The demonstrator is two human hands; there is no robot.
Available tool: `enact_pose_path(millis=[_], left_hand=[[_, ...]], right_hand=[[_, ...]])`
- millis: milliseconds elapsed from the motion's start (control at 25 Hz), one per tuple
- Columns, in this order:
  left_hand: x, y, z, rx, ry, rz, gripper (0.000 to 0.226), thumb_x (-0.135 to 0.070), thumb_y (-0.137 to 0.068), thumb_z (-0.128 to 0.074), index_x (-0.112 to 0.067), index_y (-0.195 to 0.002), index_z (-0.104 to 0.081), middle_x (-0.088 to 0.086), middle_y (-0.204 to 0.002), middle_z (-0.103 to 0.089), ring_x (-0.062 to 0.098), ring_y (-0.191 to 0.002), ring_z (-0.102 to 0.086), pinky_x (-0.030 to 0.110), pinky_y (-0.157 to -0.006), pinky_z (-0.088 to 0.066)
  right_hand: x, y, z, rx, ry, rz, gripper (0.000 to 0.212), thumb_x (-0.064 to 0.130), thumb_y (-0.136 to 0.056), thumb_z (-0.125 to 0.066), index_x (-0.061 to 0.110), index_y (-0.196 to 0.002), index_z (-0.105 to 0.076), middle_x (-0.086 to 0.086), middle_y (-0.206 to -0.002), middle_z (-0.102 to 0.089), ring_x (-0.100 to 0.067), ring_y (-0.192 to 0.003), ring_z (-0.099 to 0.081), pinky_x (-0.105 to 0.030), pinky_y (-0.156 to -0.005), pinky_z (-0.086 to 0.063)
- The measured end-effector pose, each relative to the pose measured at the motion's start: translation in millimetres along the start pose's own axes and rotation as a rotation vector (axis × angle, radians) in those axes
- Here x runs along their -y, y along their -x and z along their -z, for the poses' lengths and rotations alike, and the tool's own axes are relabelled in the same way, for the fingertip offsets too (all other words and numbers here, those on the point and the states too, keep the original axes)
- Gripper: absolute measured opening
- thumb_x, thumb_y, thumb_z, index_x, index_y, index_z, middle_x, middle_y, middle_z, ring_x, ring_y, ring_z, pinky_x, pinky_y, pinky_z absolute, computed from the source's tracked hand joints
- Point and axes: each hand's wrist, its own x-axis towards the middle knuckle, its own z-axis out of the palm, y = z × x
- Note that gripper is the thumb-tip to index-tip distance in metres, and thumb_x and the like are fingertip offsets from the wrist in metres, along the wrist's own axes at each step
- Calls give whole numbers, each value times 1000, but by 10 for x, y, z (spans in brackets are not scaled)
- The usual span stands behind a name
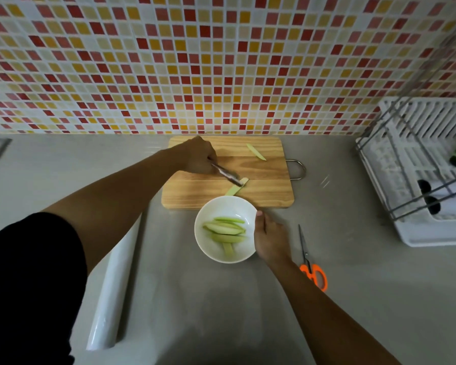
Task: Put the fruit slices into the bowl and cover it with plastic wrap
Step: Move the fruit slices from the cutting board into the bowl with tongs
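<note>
The left hand (pixel 199 155) curls around the tongs (pixel 225 173), whose tips close on a fruit slice (pixel 237 188) on the cutting board (pixel 269 191). The right hand (pixel 270 239) grips the rim of the bowl (pixel 221 206), steadying it just near the board (short transfer). Other slices (pixel 225 230) lie inside; a far slice (pixel 256 152) remains. The wrap roll (pixel 113 280) waits at left.

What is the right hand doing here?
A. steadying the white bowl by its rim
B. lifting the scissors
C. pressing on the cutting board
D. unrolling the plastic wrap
A: the right hand grips the white bowl at its right rim, thumb on the edge.
</note>
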Motion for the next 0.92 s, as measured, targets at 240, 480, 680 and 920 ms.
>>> enact_pose_path(millis=[240,480,680,920], left_hand=[[-150,-3,-118,15,-211,-89,22,-29,-84,-59,-13,-95,-68,9,-88,-68,22,-80,-58,33,-68,-47],[-139,21,-53,-90,7,-54,25,-24,-86,-62,-12,-105,-72,7,-99,-72,21,-89,-61,26,-74,-45],[8,241,261,129,248,-140,17,-26,-81,-71,-24,-97,-77,-24,-78,-68,-9,-72,-58,6,-64,-38],[-163,439,-46,400,23,-169,20,-34,-78,-71,-27,-95,-76,-16,-87,-69,3,-89,-59,19,-77,-45]], right_hand=[[0,2,14,3,-15,26,46,34,-99,-25,7,-93,-61,-20,-89,-69,-38,-88,-60,-41,-76,-47],[-4,-3,0,0,-15,25,46,35,-99,-25,9,-95,-62,-17,-90,-70,-36,-88,-61,-34,-71,-41],[5,-11,7,12,-4,16,46,35,-99,-24,8,-97,-61,-18,-95,-69,-39,-93,-60,-40,-78,-45],[19,-5,26,29,-11,16,46,36,-98,-23,11,-95,-61,-16,-94,-69,-36,-92,-61,-39,-79,-45]])
